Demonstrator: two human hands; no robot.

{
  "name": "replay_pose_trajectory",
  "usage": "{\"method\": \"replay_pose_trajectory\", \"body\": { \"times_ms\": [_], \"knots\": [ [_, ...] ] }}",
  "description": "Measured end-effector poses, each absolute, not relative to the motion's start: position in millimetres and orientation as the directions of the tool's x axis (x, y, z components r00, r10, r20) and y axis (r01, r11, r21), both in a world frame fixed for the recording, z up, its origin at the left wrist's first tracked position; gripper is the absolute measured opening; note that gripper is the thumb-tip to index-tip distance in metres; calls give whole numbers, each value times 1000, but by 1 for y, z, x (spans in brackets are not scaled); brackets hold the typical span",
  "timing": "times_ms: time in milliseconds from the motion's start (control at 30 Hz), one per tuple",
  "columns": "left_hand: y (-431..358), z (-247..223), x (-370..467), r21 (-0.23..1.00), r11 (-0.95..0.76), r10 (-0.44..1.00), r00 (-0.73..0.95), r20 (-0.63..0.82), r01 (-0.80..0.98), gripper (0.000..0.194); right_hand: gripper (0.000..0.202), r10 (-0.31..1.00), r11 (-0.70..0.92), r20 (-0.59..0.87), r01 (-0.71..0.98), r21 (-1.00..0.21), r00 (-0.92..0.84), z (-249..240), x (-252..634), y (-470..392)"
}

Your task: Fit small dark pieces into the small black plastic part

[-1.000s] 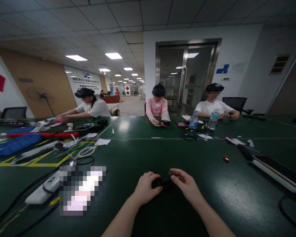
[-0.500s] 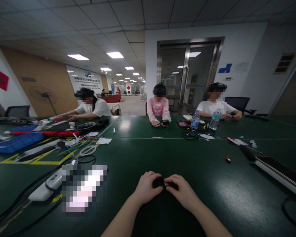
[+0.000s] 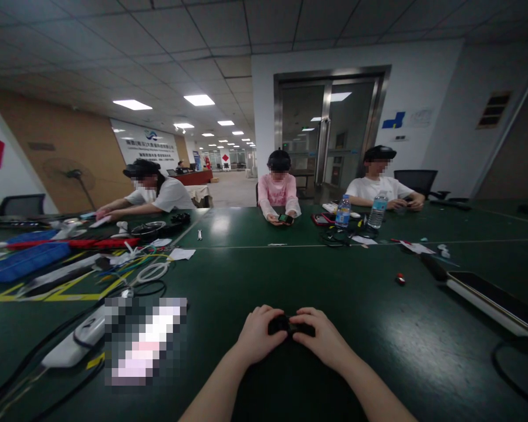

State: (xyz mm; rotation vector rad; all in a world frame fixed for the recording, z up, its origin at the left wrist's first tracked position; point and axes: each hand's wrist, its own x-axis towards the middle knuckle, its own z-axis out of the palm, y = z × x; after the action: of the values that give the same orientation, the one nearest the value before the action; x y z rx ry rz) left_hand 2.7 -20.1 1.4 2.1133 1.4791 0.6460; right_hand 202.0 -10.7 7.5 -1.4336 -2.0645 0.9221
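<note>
A small black object (image 3: 281,323), its exact kind too dark to make out, is held between both hands just above or on the dark green table (image 3: 229,281). My left hand (image 3: 259,335) is closed round its left side, thumb below and fingers over the top. From the other side my right hand (image 3: 320,339) grips it with thumb and fingertips, close to the left thumb. The fingers hide much of the object, and I cannot tell whether it is one piece or two.
Left of my arms lie a blurred-out bright panel (image 3: 147,343), a white power strip (image 3: 77,337), cables and a blue tray (image 3: 26,262). A tablet-like device (image 3: 497,299) and a small red item (image 3: 400,279) are rightward. Water bottles (image 3: 342,211) and three seated people are across.
My hands have come slightly closer together on the black object, and the pale bit between them no longer shows. The view has shifted a little. Opposite, a person tilts a dark device.
</note>
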Motion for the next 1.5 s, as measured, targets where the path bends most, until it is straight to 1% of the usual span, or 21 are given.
{"method": "replay_pose_trajectory", "body": {
  "times_ms": [200, 267, 367, 533, 633, 700, 833, 933, 1100, 1200, 1333, 1400, 1500],
  "knots": [
    [-22, 3, 3, 632, -304, 947, 298, 119, 713, 41, 50, 940, 225, 13, 588, -777, -342, 7, 205, -13],
    [-22, 3, 2, 631, -301, 947, 301, 111, 715, 39, 52, 942, 223, 20, 581, -783, -335, 8, 205, -13],
    [-21, 2, 2, 632, -298, 948, 300, 107, 715, 35, 47, 939, 238, 35, 573, -784, -342, 10, 205, -14],
    [-22, 3, 2, 615, -318, 943, 310, 123, 721, 31, 30, 926, 270, 46, 571, -775, -375, 12, 204, -14],
    [-23, 6, 2, 612, -309, 945, 311, 107, 728, 30, 29, 916, 301, 68, 567, -767, -394, 9, 204, -13],
    [-24, 7, 2, 636, -278, 953, 291, 88, 719, 30, 30, 914, 314, 84, 558, -768, -398, 8, 203, -12],
    [-26, 7, 0, 744, -198, 967, 250, 43, 637, 32, 30, 913, 325, 112, 535, -779, -392, 5, 203, -12],
    [-25, 6, 0, 824, -190, 961, 273, 44, 535, 30, 30, 912, 344, 152, 509, -789, -381, 5, 202, -14],
    [-22, 4, 2, 925, -205, 938, 334, 93, 319, 27, 28, 904, 365, 204, 428, -827, -375, 10, 201, -15],
    [-21, 3, 1, 949, -196, 930, 353, 100, 248, 27, 30, 912, 335, 172, 437, -835, -372, 13, 201, -15],
    [-21, 2, 1, 960, -183, 931, 352, 99, 214, 37, 30, 920, 311, 142, 463, -830, -364, 14, 202, -15],
    [-21, 2, 0, 960, -170, 932, 352, 84, 222, 42, 29, 924, 307, 140, 471, -827, -357, 14, 202, -15],
    [-21, 1, 0, 949, -168, 930, 361, 63, 267, 39, 28, 927, 295, 127, 480, -826, -352, 13, 202, -15]
  ]
}}
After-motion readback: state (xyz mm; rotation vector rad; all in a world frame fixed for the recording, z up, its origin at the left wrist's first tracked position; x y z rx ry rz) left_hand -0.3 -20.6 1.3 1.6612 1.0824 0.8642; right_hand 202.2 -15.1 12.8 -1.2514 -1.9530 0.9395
